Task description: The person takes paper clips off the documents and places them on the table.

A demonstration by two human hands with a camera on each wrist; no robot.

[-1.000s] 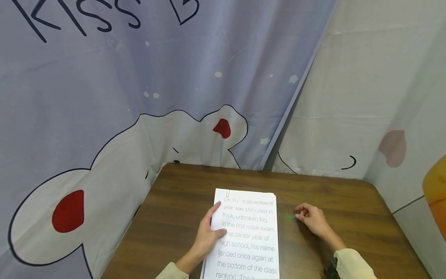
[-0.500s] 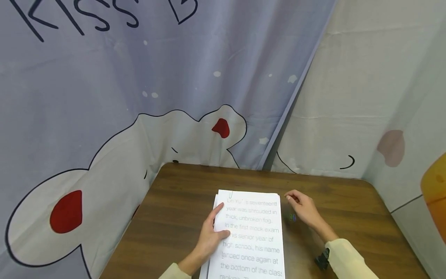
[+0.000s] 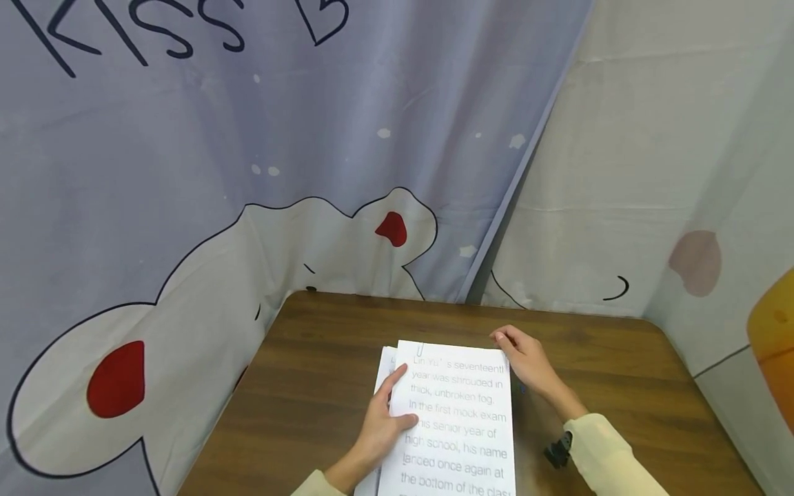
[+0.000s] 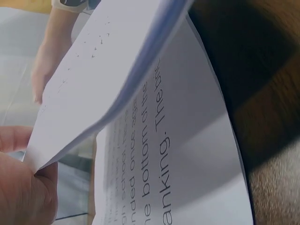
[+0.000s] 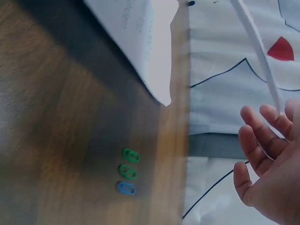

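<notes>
My left hand (image 3: pixel 375 427) grips a stack of printed sheets (image 3: pixel 462 420) by its left edge, thumb on top. A paper clip (image 3: pixel 420 350) sits at the stack's top left. In the left wrist view, the held sheets (image 4: pixel 98 61) are raised over another printed stack (image 4: pixel 201 154) lying on the table. At the held stack's top right corner is my right hand (image 3: pixel 526 355), thumb and index finger close together. In the right wrist view, the index fingertip meets the sheets' edge; whether it pinches a small thing is hidden. Two green paper clips (image 5: pixel 131 155) and a blue paper clip (image 5: pixel 126 188) lie nearby.
The brown wooden table (image 3: pixel 322 372) has rounded far corners. A printed curtain (image 3: pixel 298 255) hangs along its back and left, with a pale cloth (image 3: pixel 620 172) at the right. A dark device (image 3: pixel 558 450) is worn on the right wrist.
My right hand has left the small paper clips and moved left and away to the stack's top corner. The held stack has shifted right, showing more of the stack beneath.
</notes>
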